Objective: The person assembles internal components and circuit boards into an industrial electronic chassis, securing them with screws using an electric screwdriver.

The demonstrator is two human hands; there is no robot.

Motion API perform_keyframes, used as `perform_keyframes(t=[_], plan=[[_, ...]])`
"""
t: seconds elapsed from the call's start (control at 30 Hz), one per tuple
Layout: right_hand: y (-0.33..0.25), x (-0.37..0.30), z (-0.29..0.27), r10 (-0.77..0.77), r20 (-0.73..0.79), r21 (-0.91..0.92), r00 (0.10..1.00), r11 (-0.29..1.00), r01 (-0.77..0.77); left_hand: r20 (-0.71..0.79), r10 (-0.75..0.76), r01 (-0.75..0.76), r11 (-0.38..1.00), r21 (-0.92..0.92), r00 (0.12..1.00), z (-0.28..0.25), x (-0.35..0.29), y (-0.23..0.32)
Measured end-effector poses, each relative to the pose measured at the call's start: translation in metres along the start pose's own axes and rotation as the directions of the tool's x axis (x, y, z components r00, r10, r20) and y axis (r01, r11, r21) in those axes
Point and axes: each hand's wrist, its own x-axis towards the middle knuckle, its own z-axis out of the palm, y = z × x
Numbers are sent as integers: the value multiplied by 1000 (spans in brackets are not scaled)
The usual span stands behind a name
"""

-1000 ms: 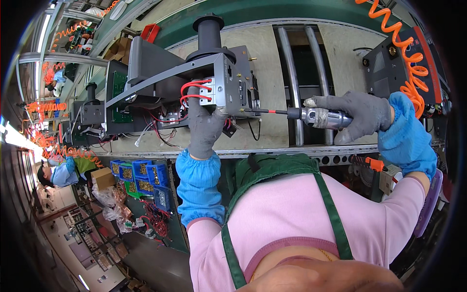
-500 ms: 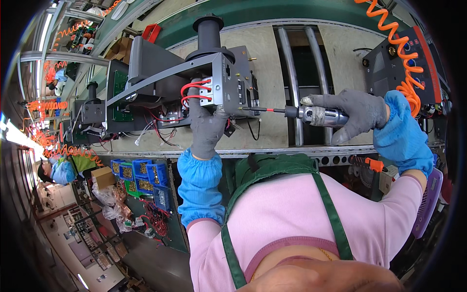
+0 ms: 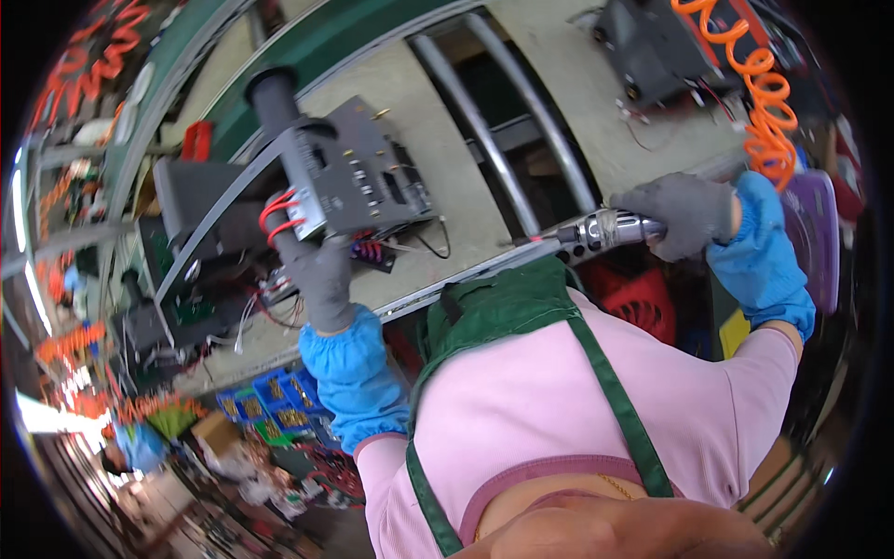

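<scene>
My left hand point(image 3: 319, 282), in a grey glove, reaches into a dark grey machine housing point(image 3: 349, 182) with an open side. Its fingers close around a white block point(image 3: 311, 216) with red wires point(image 3: 282, 212), behind the front panel; some fingertips are hidden. Off to the right, my gloved right hand point(image 3: 680, 212) grips a silver power screwdriver point(image 3: 601, 230). The tool lies sideways near the bench's front edge, its bit pointing left toward the machine but apart from it. Loose wires point(image 3: 256, 312) hang beside my left hand.
Two metal rollers point(image 3: 484, 140) cross a gap in the bench. A second dark machine point(image 3: 652, 47) stands at the far right, beside a coiled orange hose point(image 3: 768, 102). Blue bins of small metal parts point(image 3: 270, 396) lie at lower left. A purple plastic item point(image 3: 815, 238) is at right.
The whole view has tilted and shifted, so the machine appears farther left. The screwdriver has drawn back from the front panel toward the bench edge. My left hand stays at the white block.
</scene>
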Motion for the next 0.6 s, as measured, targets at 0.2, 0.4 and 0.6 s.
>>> perform_keyframes(t=[0.2,0.4,0.6], plan=[[48,10,140,439,350,-103,827,896,-432,72,47,-48,999,7,996,3,6,-9],[34,47,165,699,92,-238,709,707,-666,49,32,-33,999,30,998,-3,1,-7],[48,99,197,823,210,-252,528,567,-784,291,25,-69,987,144,956,-53,-36,0]])
